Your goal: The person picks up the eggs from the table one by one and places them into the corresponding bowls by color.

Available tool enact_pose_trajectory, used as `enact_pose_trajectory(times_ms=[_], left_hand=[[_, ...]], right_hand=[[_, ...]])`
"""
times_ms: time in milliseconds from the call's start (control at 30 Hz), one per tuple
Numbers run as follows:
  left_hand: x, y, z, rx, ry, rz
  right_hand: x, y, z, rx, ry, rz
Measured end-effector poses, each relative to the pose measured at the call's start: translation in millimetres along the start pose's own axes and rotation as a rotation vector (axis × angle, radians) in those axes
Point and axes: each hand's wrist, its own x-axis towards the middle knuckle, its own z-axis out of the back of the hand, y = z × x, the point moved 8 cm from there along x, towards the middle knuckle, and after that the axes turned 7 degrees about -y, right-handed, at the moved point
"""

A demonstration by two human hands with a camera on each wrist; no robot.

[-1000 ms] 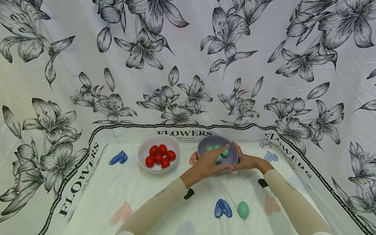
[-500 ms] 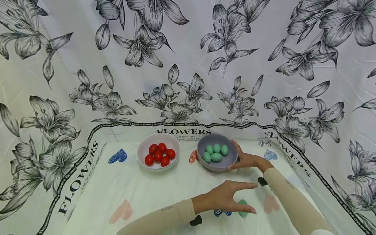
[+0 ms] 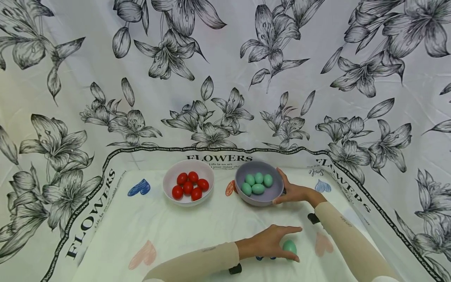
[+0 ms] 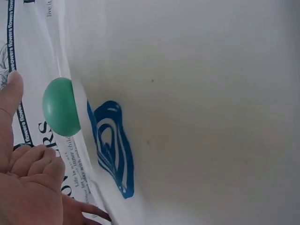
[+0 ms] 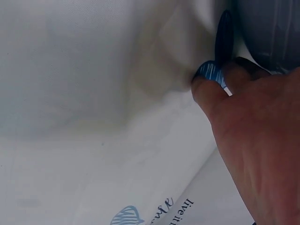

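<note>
A loose green egg [image 3: 290, 246] lies on the cloth between the spread thumb and fingers of my left hand [image 3: 266, 243]. The left wrist view shows the same egg [image 4: 61, 108] just beyond the fingers of the left hand [image 4: 33, 187]. Farther back, a grey-purple bowl [image 3: 260, 200] holds several green eggs [image 3: 258, 188]. My right hand [image 3: 296, 192] holds this bowl by its right side, thumb toward the front and fingers toward the back. In the right wrist view, the right hand [image 5: 262, 136] is against the dark bowl wall [image 5: 276, 33].
Left of the grey-purple bowl stands a pale pink bowl [image 3: 169, 172] with several red eggs [image 3: 188, 188] in it. A white cloth printed with hearts [image 3: 143, 254] covers the table. Behind it hangs a flowered curtain [image 3: 211, 51].
My left hand has left the grey-purple bowl and come forward, down to the loose egg, fingers spread. The right hand has stayed at the bowl's side.
</note>
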Motion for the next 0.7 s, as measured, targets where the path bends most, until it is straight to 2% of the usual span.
enact_pose_trajectory(times_ms=[100,233,467,700], left_hand=[[0.6,6.2,-7.8,0.023,0.04,0.017],[-1.1,9.9,-15.8,0.065,0.06,-0.002],[-2.6,11.3,-23.1,0.083,0.102,0.002],[-4.9,10.9,-22.9,0.11,0.078,0.002]], right_hand=[[1.1,-2,0,-0.003,-0.001,0.005],[1.2,-4,1,-0.012,-0.005,0.005],[0.3,-3,2,-0.014,-0.009,0.007],[1.0,-5,0,-0.008,-0.007,0.0]])
